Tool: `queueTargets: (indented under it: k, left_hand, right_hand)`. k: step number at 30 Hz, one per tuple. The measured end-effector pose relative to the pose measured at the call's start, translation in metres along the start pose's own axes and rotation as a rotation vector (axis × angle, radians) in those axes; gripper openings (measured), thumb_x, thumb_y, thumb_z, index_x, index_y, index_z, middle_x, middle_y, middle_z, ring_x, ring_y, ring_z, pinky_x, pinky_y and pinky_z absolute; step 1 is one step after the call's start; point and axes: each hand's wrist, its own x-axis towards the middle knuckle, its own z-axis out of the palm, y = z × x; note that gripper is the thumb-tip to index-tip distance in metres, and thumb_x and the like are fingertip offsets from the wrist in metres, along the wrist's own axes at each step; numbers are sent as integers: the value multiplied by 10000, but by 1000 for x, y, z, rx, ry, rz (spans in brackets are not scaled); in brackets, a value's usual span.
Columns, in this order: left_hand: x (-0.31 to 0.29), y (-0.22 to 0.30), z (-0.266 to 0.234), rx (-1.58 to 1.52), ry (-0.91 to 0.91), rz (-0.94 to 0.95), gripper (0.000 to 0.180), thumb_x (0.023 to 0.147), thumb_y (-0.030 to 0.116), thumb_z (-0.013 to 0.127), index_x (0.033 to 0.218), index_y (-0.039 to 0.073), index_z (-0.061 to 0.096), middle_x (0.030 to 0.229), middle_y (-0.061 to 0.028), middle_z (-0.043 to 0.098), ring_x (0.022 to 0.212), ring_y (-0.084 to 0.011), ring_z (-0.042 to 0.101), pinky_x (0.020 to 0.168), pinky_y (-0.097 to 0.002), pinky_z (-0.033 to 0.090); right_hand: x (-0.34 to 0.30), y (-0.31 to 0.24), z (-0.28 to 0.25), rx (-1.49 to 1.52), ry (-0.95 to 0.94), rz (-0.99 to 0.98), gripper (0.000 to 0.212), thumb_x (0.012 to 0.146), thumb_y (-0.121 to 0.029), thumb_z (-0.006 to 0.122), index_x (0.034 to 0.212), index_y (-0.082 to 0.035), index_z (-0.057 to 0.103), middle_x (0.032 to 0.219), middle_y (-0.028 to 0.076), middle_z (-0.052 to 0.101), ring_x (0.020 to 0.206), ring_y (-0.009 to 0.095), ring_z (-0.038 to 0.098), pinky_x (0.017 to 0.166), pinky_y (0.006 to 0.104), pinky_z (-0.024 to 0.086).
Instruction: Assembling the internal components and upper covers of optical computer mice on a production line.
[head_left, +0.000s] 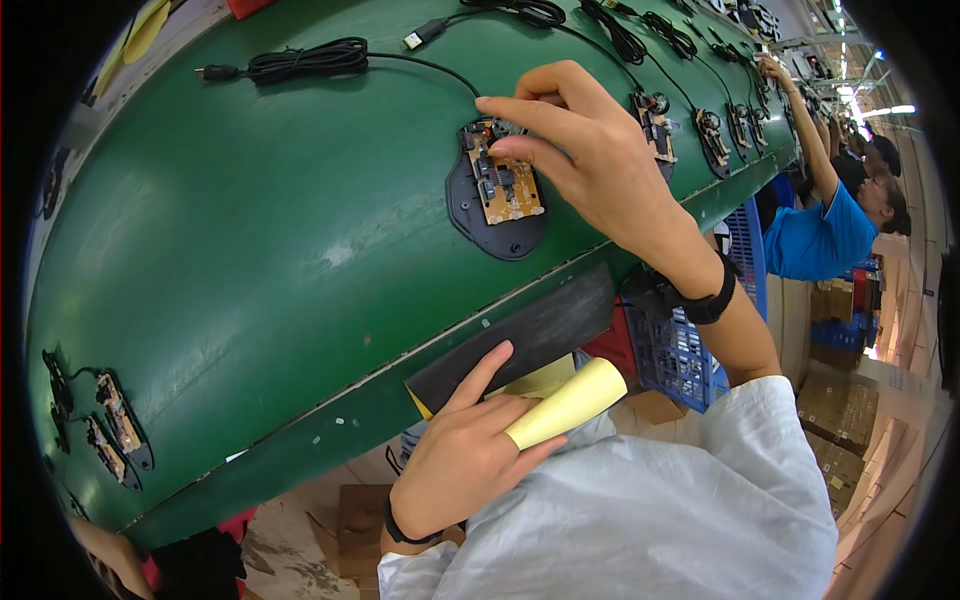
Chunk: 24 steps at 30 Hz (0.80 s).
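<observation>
My right hand (590,150) is over an opened computer mouse, its thumb and index finger curled around a small greyish part at the cable end, partly hidden by the fingers. The mouse's tan circuit board (513,195) sits in a dark base (480,232) on the green work surface (260,230). A black cable (310,60), bundled and ending in a plug, runs from it toward the far left. Nearer me, my left hand (460,465) is closed around a curled yellow sheet (570,402). Its index finger stretches onto a black strip (520,335) along the table edge.
More opened mice (655,135) with bundled cables (615,35) line the right side. Two others (122,420) lie at the far left. A blue plastic crate (672,350) stands below the edge at right. A co-worker in a blue shirt (825,235) reaches over the table.
</observation>
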Motion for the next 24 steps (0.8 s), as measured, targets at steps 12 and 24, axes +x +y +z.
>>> queueTargets:
  k: [12, 24]
  left_hand:
    - [6, 9, -4, 37, -49, -27, 240, 853, 157, 814, 953, -48, 740, 871, -107, 723, 822, -248, 710, 1203, -532, 382]
    - [-3, 7, -6, 45, -26, -11, 287, 847, 161, 821, 994, -69, 731, 874, -132, 719, 850, -278, 709, 1187, -543, 398]
  right_hand:
    - [-6, 6, 1, 201, 56, 201, 255, 838, -184, 838, 1030, -54, 733, 995, 77, 668, 760, 220, 667, 670, 335, 541]
    - [-23, -4, 2, -184, -116, 122, 427, 939, -166, 720, 1357, -96, 668, 1371, 84, 648, 1116, 226, 629, 914, 353, 506]
